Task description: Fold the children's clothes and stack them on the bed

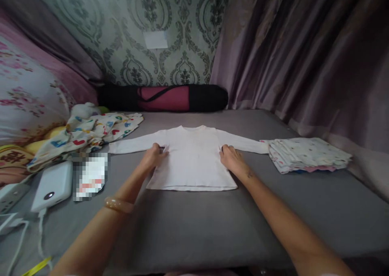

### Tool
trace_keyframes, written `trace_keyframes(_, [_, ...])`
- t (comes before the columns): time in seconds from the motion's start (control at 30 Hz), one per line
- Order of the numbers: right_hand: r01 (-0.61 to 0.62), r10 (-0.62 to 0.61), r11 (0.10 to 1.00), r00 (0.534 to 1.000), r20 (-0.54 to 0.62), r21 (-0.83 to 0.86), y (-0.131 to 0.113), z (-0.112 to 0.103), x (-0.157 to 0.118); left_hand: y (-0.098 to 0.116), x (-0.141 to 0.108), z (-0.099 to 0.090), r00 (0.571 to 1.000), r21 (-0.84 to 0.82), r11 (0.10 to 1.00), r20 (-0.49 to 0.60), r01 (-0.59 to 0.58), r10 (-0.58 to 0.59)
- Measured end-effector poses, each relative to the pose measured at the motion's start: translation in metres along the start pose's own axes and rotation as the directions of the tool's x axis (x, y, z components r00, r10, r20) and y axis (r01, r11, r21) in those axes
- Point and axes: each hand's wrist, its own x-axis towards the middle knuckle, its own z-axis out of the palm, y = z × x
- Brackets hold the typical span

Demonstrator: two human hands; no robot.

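Observation:
A small white long-sleeved shirt lies spread flat on the grey sheet, its neckline away from me and both sleeves stretched out sideways. My left hand pinches the shirt's left side just below the sleeve. At the matching spot on the right side, my right hand is closed on the fabric. The right sleeve's cuff touches a stack of folded patterned clothes. Toward the patterned cloth on the left reaches the other sleeve.
A colourful patterned cloth lies at the left. Nearer are a white power bank with a cable, a blurred-out item and a power strip. A black and red long bag lies along the wall; curtains hang at the right.

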Motion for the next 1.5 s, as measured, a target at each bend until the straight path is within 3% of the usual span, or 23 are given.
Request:
trace_keyframes(0.07, [0.089, -0.09, 0.996, 0.994, -0.068, -0.014, -0.01, -0.001, 0.002, 0.007, 0.001, -0.003, 0.989, 0.005, 0.999, -0.139, -0.045, 0.046])
trace_keyframes(0.13, [0.226, -0.223, 0.974, 0.971, -0.084, 0.024, -0.021, 0.006, 0.005, 0.018, 0.0, 0.004, 0.946, 0.064, 0.972, -0.224, -0.225, 0.233])
trace_keyframes(0.2, [0.329, -0.326, 0.943, 0.944, -0.053, 0.058, -0.029, 0.019, 0.009, 0.028, -0.001, 0.018, 0.888, 0.139, 0.901, -0.16, -0.412, 0.431])
trace_keyframes(0.27, [0.36, -0.36, 0.931, 0.933, -0.021, 0.065, -0.03, 0.034, 0.013, 0.031, -0.001, 0.035, 0.86, 0.198, 0.854, -0.079, -0.482, 0.504])
trace_keyframes(0.4, [0.354, -0.354, 0.933, 0.935, -0.013, 0.066, -0.024, 0.05, 0.017, 0.019, 0.004, 0.055, 0.867, 0.25, 0.842, -0.022, -0.478, 0.498])
trace_keyframes(0.57, [0.353, -0.355, 0.933, 0.935, 0.019, 0.072, -0.022, 0.041, 0.015, 0.018, 0.005, 0.046, 0.866, 0.273, 0.827, 0.046, -0.491, 0.499])
trace_keyframes(0.73, [0.462, -0.467, 0.881, 0.883, 0.04, 0.098, -0.025, 0.032, -0.011, 0.032, -0.026, 0.042, 0.854, 0.3, 0.818, -0.022, -0.491, 0.52])
trace_keyframes(0.93, [0.497, -0.508, 0.86, 0.854, 0.109, 0.113, -0.029, 0.032, -0.039, 0.039, -0.06, 0.049, 0.863, 0.194, 0.842, 0.154, -0.504, 0.481])
trace_keyframes(1.03, [0.513, -0.525, 0.849, 0.845, 0.098, 0.124, -0.033, 0.028, -0.05, 0.038, -0.067, 0.048, 0.859, 0.199, 0.836, 0.143, -0.511, 0.491])
trace_keyframes(1.17, [0.601, -0.612, 0.787, 0.789, 0.051, 0.143, -0.043, 0.027, -0.071, 0.037, -0.08, 0.053, 0.84, 0.198, 0.817, 0.093, -0.541, 0.534])
trace_keyframes(1.3, [0.612, -0.631, 0.772, 0.769, 0.102, 0.172, -0.042, 0.021, -0.08, 0.033, -0.087, 0.05, 0.836, 0.185, 0.816, 0.167, -0.548, 0.523])
trace_keyframes(1.37, [0.603, -0.618, 0.781, 0.783, 0.067, 0.163, -0.033, 0.018, -0.082, 0.026, -0.087, 0.044, 0.847, 0.199, 0.823, 0.14, -0.532, 0.513])
trace_keyframes(1.5, [0.493, -0.489, 0.865, 0.87, -0.067, 0.089, -0.007, 0.024, -0.087, -0.001, -0.086, 0.038, 0.89, 0.25, 0.857, 0.05, -0.451, 0.454])
